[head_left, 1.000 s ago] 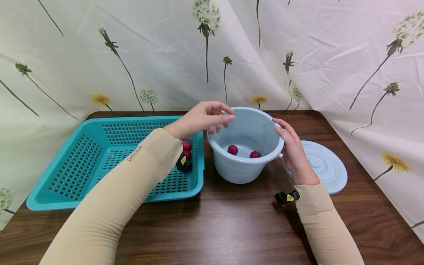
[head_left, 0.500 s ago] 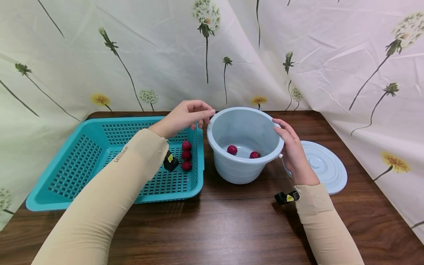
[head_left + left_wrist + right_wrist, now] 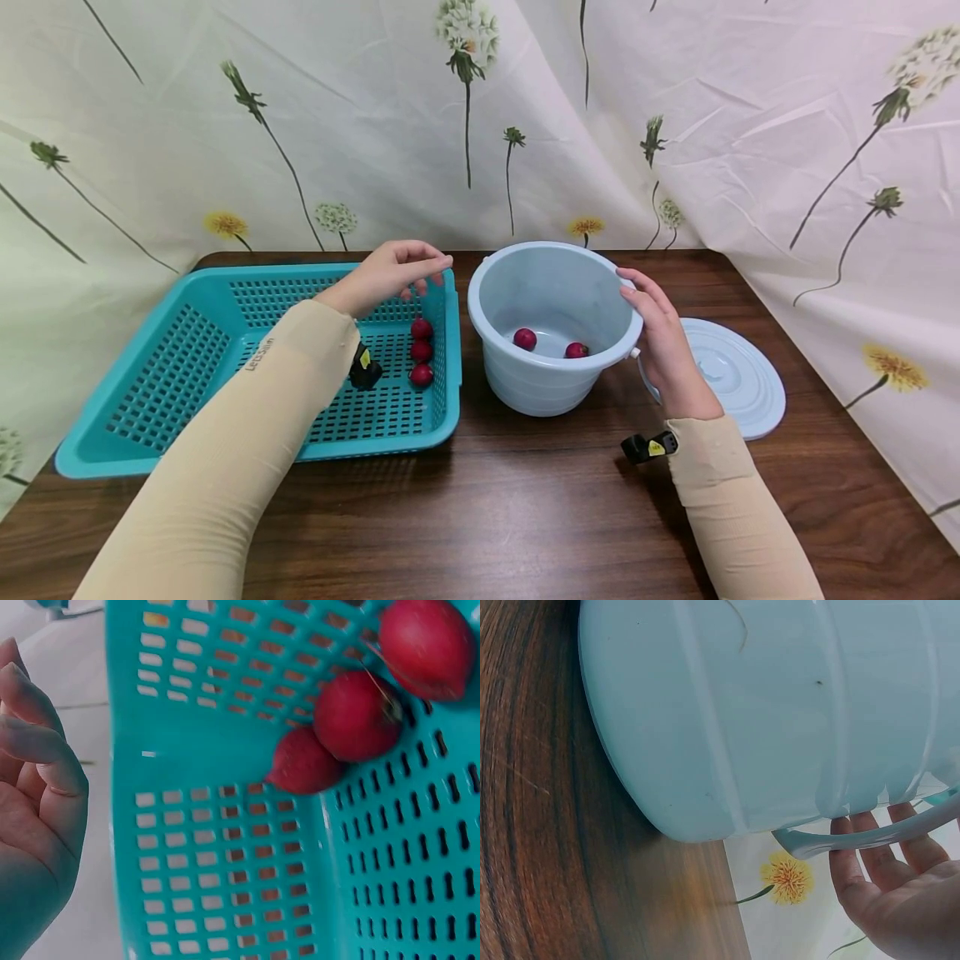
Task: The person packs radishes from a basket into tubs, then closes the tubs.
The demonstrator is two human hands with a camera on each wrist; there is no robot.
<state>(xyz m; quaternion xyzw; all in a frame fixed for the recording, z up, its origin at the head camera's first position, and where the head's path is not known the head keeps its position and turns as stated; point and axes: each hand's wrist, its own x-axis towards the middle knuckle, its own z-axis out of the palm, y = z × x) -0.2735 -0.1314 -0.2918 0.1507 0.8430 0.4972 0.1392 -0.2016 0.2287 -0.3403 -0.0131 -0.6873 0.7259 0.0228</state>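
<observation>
My left hand [image 3: 397,268], loosely bent and holding nothing, hovers over the back right corner of a teal slotted basket [image 3: 258,454]. Below it, a row of red radishes [image 3: 422,351] lies along the basket's right wall; the left wrist view shows these radishes [image 3: 358,716] closer, with thin roots. My right hand [image 3: 663,342] grips the rim of a pale blue bucket [image 3: 543,387] on its right side. From the right wrist, its fingers [image 3: 881,859] are seen against the bucket's wall behind the handle [image 3: 877,834]. Two radishes [image 3: 525,339] lie on the bucket's floor.
A round pale blue lid [image 3: 738,379] lies on the dark wooden table [image 3: 480,517], right of the bucket and partly behind my right hand. A white cloth [image 3: 360,125] printed with dandelions hangs behind the table.
My left hand has moved left, from over the bucket's left rim to over the basket, uncovering the radishes there. The right hand and the bucket have stayed in place.
</observation>
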